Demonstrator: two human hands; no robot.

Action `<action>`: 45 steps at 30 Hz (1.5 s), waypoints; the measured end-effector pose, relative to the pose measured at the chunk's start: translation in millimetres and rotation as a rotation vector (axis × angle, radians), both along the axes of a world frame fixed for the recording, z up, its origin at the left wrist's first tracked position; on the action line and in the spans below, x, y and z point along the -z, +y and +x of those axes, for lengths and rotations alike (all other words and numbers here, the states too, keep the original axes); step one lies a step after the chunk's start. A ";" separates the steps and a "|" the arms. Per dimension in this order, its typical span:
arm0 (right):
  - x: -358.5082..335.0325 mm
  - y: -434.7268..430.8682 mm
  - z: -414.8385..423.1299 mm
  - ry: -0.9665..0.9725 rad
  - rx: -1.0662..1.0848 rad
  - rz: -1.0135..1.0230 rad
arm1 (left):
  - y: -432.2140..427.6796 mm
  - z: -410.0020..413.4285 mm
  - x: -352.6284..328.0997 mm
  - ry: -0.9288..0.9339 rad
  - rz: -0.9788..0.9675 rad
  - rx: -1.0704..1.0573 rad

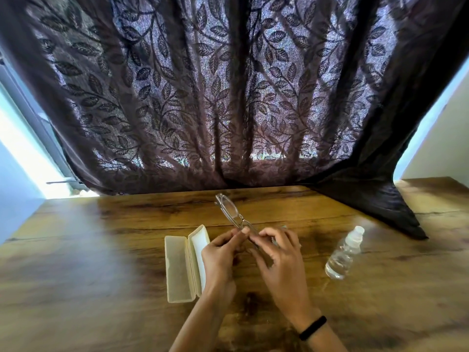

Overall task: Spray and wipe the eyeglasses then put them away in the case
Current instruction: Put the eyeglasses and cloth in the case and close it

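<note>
Thin-framed eyeglasses (pixel 228 209) are held up above the wooden table (pixel 101 250), one lens pointing away toward the curtain. My left hand (pixel 220 252) pinches the frame near its middle. My right hand (pixel 281 257) grips the near end of the frame; a bit of pale cloth (pixel 275 241) shows under its fingers. A cream glasses case (pixel 184 265) lies open on the table just left of my left hand. A small clear spray bottle (pixel 344 254) with a white cap stands to the right of my right hand.
A dark leaf-patterned curtain (pixel 228 97) hangs along the table's far edge, and its right end drapes onto the tabletop (pixel 380 199). A black band (pixel 313 327) is on my right wrist.
</note>
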State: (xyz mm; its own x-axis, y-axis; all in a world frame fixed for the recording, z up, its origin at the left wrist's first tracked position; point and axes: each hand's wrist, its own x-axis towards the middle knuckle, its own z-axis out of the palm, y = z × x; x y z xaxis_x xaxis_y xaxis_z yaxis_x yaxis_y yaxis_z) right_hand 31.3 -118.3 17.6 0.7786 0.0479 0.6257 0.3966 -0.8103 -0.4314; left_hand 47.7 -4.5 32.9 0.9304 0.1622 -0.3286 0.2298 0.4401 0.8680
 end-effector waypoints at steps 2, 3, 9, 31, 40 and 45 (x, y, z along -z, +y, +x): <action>2.9 1.4 0.2 -0.056 0.042 -0.054 | -2.2 -1.6 2.0 0.020 -0.054 -0.017; 3.7 2.0 1.2 -0.075 0.054 -0.071 | -2.8 -2.2 3.0 0.020 -0.060 -0.019; 3.8 1.8 8.3 -0.129 0.099 -0.089 | -3.1 -3.7 5.9 0.003 -0.020 -0.019; 16.5 7.5 -1.5 -0.189 -0.059 0.240 | 51.9 9.2 19.9 -0.053 -0.025 -0.093; 13.4 46.1 -23.3 0.508 -0.174 1.404 | 107.2 20.9 13.5 -0.058 0.133 0.084; 14.2 68.2 -21.3 0.565 -0.180 1.382 | 126.9 28.3 6.9 -0.010 0.261 0.171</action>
